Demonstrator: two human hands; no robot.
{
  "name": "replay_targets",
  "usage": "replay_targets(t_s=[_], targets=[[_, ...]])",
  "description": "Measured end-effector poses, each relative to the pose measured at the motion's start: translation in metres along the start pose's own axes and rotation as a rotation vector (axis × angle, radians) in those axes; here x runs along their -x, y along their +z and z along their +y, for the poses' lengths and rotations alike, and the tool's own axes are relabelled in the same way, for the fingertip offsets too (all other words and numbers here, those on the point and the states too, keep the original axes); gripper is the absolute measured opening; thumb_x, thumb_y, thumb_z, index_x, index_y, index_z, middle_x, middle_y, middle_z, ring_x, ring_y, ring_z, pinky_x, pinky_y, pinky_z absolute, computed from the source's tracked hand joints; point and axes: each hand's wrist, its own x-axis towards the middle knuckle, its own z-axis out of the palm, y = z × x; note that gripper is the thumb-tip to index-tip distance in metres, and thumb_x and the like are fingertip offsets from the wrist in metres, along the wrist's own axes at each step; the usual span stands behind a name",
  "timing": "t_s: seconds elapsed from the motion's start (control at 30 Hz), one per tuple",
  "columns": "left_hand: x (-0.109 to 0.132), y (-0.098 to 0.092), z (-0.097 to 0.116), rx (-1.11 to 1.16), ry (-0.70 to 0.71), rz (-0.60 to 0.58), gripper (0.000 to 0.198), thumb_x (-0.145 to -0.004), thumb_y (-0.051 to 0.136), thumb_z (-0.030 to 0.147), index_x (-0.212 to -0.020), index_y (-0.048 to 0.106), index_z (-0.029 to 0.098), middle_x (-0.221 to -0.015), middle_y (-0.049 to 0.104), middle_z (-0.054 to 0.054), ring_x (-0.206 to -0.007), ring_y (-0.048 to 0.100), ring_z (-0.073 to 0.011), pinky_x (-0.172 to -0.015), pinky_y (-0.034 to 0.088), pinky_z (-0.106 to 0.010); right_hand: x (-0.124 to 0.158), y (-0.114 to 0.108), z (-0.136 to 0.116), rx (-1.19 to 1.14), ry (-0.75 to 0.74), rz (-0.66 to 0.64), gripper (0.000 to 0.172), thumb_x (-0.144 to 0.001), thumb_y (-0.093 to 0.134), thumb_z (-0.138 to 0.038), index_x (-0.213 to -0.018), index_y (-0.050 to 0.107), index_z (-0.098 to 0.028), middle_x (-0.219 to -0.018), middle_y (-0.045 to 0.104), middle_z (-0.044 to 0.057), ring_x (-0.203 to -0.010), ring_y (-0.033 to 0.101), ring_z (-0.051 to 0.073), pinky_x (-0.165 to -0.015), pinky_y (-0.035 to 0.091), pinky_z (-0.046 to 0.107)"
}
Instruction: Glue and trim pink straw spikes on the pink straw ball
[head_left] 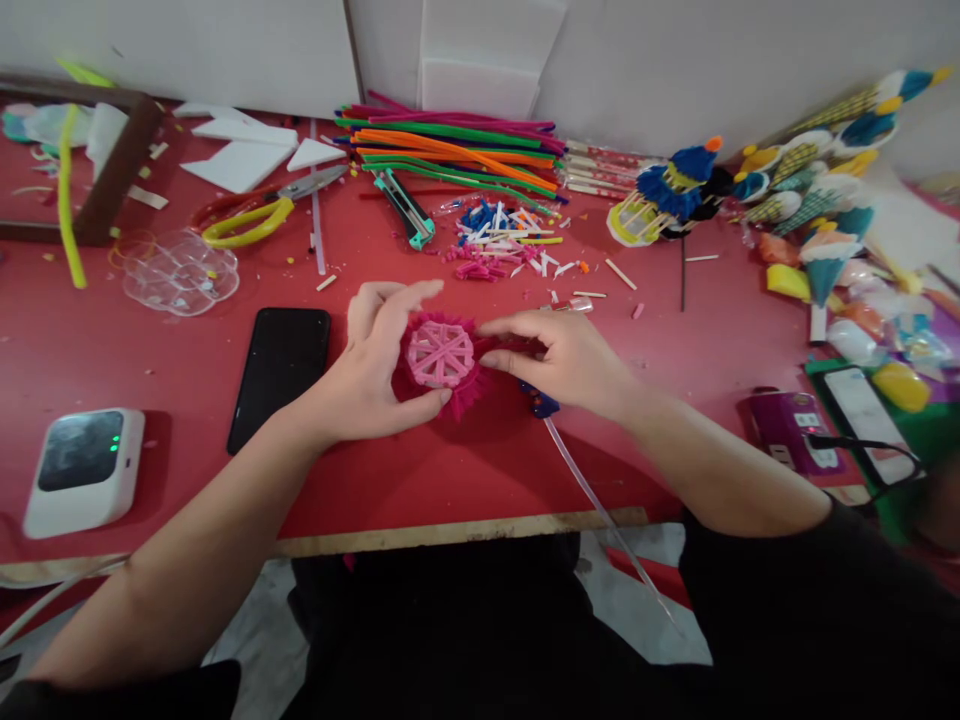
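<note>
A round pink wheel-shaped craft piece (440, 353), with spokes and a fuzzy magenta fringe, is held low over the red table. My left hand (371, 365) curves around its left side, thumb at the lower edge and index finger lifted off above. From the right, my right hand (566, 360) pinches the piece's edge between thumb and forefinger; part of that grip is in shadow. Beneath the right hand shows a dark blue object (541, 402), mostly hidden, and a clear glue stick (592, 492) runs from it past the table's front edge.
A black phone (279, 378) and a white device (86, 470) lie left. Behind are scissors (255, 215), a green cutter (405, 210), pipe cleaners (457, 145) and cut bits (495, 235). Finished figures (671, 195) and a purple power socket (795, 430) stand right.
</note>
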Motion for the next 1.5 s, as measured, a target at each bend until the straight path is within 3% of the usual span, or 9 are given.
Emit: replay_targets(t_s=[0.07, 0.17, 0.37, 0.6, 0.9, 1.13, 1.33, 1.5], targets=[[0.000, -0.002, -0.009, -0.046, 0.046, 0.058, 0.097, -0.082, 0.076, 0.044, -0.160, 0.025, 0.019, -0.134, 0.045, -0.018, -0.125, 0.048, -0.0383, -0.107, 0.045, -0.065, 0.003, 0.000, -0.003, -0.016, 0.042, 0.012, 0.019, -0.088, 0.081, -0.029, -0.104, 0.082, -0.021, -0.103, 0.084, 0.007, -0.089, 0.079, 0.023, -0.082, 0.062, 0.035], [0.000, -0.005, -0.015, -0.054, 0.074, 0.091, 0.092, -0.083, 0.073, 0.044, -0.160, 0.025, 0.027, -0.140, 0.049, -0.016, -0.125, 0.050, -0.0394, -0.107, 0.043, -0.068, 0.010, 0.001, -0.009, -0.049, 0.114, 0.023, 0.017, -0.086, 0.082, -0.031, -0.098, 0.081, -0.020, -0.091, 0.083, 0.006, -0.078, 0.076, 0.021, -0.074, 0.061, 0.034], [0.004, 0.002, 0.003, -0.064, 0.022, 0.087, 0.081, -0.089, 0.068, 0.044, -0.155, 0.032, 0.018, -0.137, 0.058, -0.019, -0.123, 0.059, -0.0394, -0.105, 0.048, -0.065, 0.018, 0.005, -0.023, -0.008, 0.153, 0.066, 0.010, -0.086, 0.081, -0.028, -0.087, 0.075, -0.021, -0.084, 0.081, 0.006, -0.078, 0.076, 0.022, -0.074, 0.059, 0.035], [0.005, 0.010, 0.009, -0.092, -0.004, 0.101, 0.081, -0.084, 0.070, 0.035, -0.154, 0.032, 0.021, -0.143, 0.057, -0.018, -0.132, 0.056, -0.0391, -0.113, 0.042, -0.062, 0.017, 0.008, -0.026, -0.026, 0.171, 0.068, 0.011, -0.086, 0.079, -0.028, -0.083, 0.071, -0.021, -0.084, 0.080, 0.005, -0.075, 0.073, 0.019, -0.072, 0.056, 0.031], [0.004, 0.010, 0.006, -0.004, -0.077, 0.090, 0.082, -0.080, 0.064, 0.029, -0.154, 0.028, 0.025, -0.145, 0.055, -0.015, -0.138, 0.052, -0.0400, -0.117, 0.039, -0.064, 0.020, 0.011, -0.035, -0.045, 0.095, 0.047, 0.013, -0.092, 0.067, -0.026, -0.083, 0.072, -0.018, -0.076, 0.076, 0.003, -0.066, 0.066, 0.014, -0.066, 0.048, 0.028], [0.004, 0.014, 0.003, 0.070, -0.058, 0.113, 0.079, -0.087, 0.074, 0.044, -0.150, 0.028, 0.029, -0.150, 0.046, -0.018, -0.135, 0.055, -0.0391, -0.115, 0.043, -0.068, 0.019, 0.015, -0.036, 0.014, 0.082, 0.055, 0.015, -0.093, 0.066, -0.026, -0.080, 0.069, -0.020, -0.068, 0.071, 0.000, -0.063, 0.062, 0.014, -0.063, 0.044, 0.028], [0.005, 0.016, -0.001, 0.166, -0.103, 0.098, 0.079, -0.088, 0.074, 0.040, -0.148, 0.025, 0.029, -0.150, 0.041, -0.018, -0.132, 0.056, -0.0377, -0.107, 0.052, -0.061, 0.018, 0.014, -0.036, -0.001, 0.031, 0.109, 0.008, -0.091, 0.068, -0.020, -0.083, 0.069, -0.020, -0.079, 0.074, 0.002, -0.068, 0.063, 0.015, -0.065, 0.046, 0.028], [0.005, 0.016, 0.001, 0.207, -0.156, 0.080, 0.075, -0.087, 0.071, 0.038, -0.145, 0.025, 0.025, -0.147, 0.044, -0.019, -0.134, 0.055, -0.0358, -0.109, 0.052, -0.059, 0.016, 0.014, -0.031, 0.043, -0.049, 0.169, 0.010, -0.089, 0.067, -0.015, -0.080, 0.069, -0.020, -0.080, 0.070, 0.002, -0.071, 0.060, 0.015, -0.067, 0.044, 0.029]])
